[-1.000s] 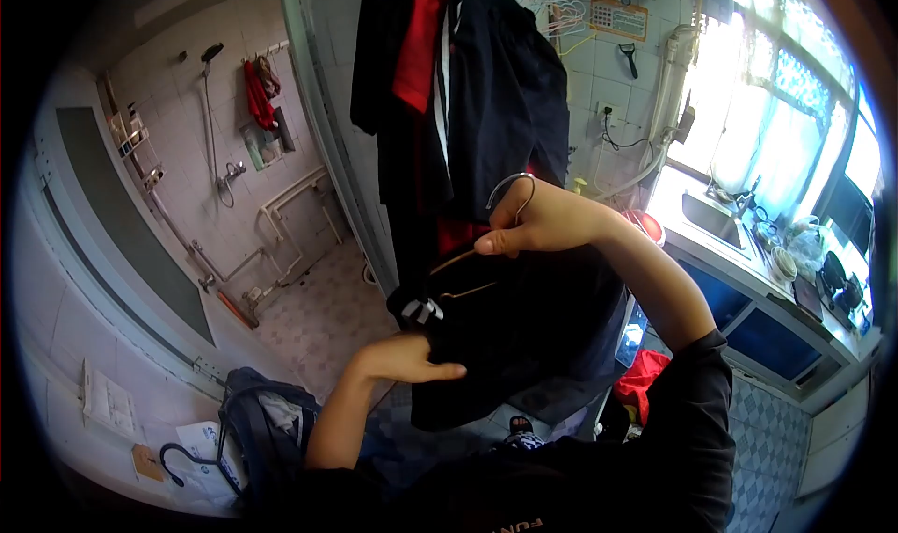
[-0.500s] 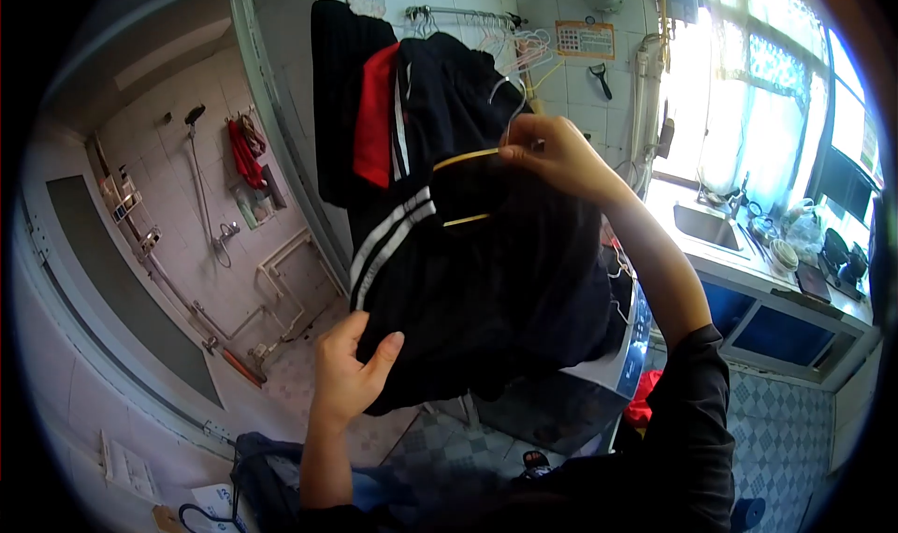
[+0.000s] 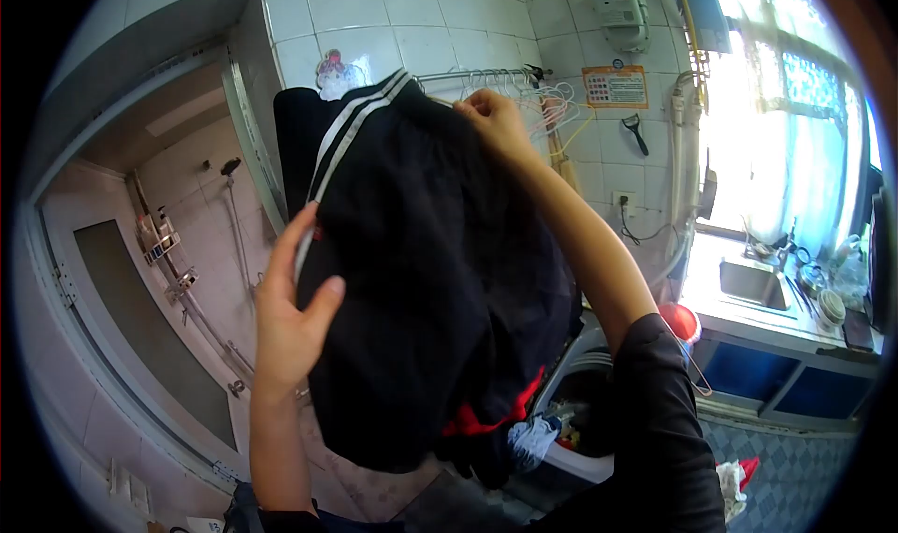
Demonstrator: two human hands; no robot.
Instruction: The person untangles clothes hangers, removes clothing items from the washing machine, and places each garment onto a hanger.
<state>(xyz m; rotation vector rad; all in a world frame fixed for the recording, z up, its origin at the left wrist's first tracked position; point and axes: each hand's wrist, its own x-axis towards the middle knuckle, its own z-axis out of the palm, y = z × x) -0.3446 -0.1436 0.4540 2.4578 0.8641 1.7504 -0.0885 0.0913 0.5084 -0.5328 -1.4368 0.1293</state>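
Note:
A black garment with white stripes (image 3: 402, 215) hangs in front of me and fills the middle of the view. My right hand (image 3: 491, 116) is closed at its top, up by the rail, pinching the hanger (image 3: 444, 102), of which only a sliver shows. At the garment's left edge, my left hand (image 3: 290, 304) has its fingers stretched along the striped side and its thumb apart. The fingertips touch the cloth. Another dark garment (image 3: 292, 145) hangs behind on the left. Some red cloth (image 3: 496, 411) shows below the hem.
A wall rail (image 3: 449, 74) carries several empty hangers (image 3: 552, 98). Below right stands an open-topped washing machine (image 3: 571, 374) with clothes in it, a pale blue cloth (image 3: 535, 441) over its rim. A red bucket (image 3: 680, 322) is beside the counter with the sink (image 3: 753, 285). A doorway opens on the left.
My right hand has raised the hanger and garment up and left to the rail. The yellow hanger bars are now mostly hidden. My left hand has moved up and left along the striped side.

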